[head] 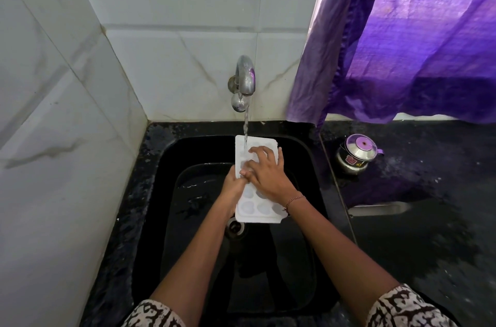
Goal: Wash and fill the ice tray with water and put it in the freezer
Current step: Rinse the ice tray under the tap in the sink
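Marble-veined white tiles point(174, 4), glossy and square, cover the two walls that meet in the corner on the left. Purple curtain point(416, 45) cloth, thin and creased, hangs at the upper right, and light glows through it. Below lies a black speckled stone countertop point(429, 219) that is wet in patches. Set into it is a black sink point(166, 192), a rounded rectangle with smooth, shiny walls.

Two bare forearms reach in from patterned sleeves point(153, 313). They hold a white plastic ice tray point(257, 210) above the basin, with its rounded cups facing up. Its long axis runs straight away from the person. The far short end points at the back wall and sits under the tap, and the near end hangs over the drain point(235, 227).

The left hand point(233, 184) grips the tray's left long edge at mid-length, its fingers curled under. The right hand point(268, 176) lies palm down across the cups, fingers spread and lightly bent, touching the top without clasping it.

A small steel kettle point(355, 153) with a domed lid stands on the counter to the right, well apart from the sink. The curved chrome tap point(245, 77) comes out of the wall, and a thin stream of water point(245, 125) falls from it onto the tray's far end. A slim beaded bracelet point(294, 200) circles the right wrist.
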Tool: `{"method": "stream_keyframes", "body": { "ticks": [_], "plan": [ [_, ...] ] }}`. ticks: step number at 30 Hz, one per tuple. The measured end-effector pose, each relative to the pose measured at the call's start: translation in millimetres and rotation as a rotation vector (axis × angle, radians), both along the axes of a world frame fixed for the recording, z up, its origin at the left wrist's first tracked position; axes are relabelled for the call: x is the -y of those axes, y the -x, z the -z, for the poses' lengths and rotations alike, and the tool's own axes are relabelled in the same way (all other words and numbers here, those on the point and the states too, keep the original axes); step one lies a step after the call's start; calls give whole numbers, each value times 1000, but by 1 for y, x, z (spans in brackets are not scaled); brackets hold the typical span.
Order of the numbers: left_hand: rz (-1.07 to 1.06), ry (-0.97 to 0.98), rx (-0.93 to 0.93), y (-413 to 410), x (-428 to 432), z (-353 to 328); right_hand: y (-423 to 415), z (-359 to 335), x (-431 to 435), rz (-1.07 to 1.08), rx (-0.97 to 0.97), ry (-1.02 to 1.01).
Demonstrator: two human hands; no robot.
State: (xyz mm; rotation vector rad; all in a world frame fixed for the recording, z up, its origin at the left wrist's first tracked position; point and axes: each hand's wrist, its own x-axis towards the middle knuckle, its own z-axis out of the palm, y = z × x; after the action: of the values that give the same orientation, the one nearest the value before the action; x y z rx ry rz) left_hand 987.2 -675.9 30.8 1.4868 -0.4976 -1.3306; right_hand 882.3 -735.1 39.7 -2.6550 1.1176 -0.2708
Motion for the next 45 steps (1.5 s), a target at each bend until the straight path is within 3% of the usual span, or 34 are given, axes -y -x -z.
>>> {"method": "stream_keyframes", "body": {
  "ticks": [7,12,18,27,37,42,45],
  "plan": [
    [34,-2,37,-5,-6,5,-1,0,-1,-93,48,-145],
    [39,-20,27,-9,-10,4,-4,7,-4,94,280,-209],
    [37,-47,1,-10,-22,13,-4,15,4,120,35,-102],
    [63,-41,11,-4,-28,15,-12,20,4,27,-100,13],
    [20,-32,-4,-3,-33,15,-17,15,3,-40,-88,-70],
    [-63,-39,-19,-6,-37,20,-4,15,13,80,50,-61],
    [-79,-21,-9,-11,-37,21,3,19,12,40,-16,-59]
  ]
}}
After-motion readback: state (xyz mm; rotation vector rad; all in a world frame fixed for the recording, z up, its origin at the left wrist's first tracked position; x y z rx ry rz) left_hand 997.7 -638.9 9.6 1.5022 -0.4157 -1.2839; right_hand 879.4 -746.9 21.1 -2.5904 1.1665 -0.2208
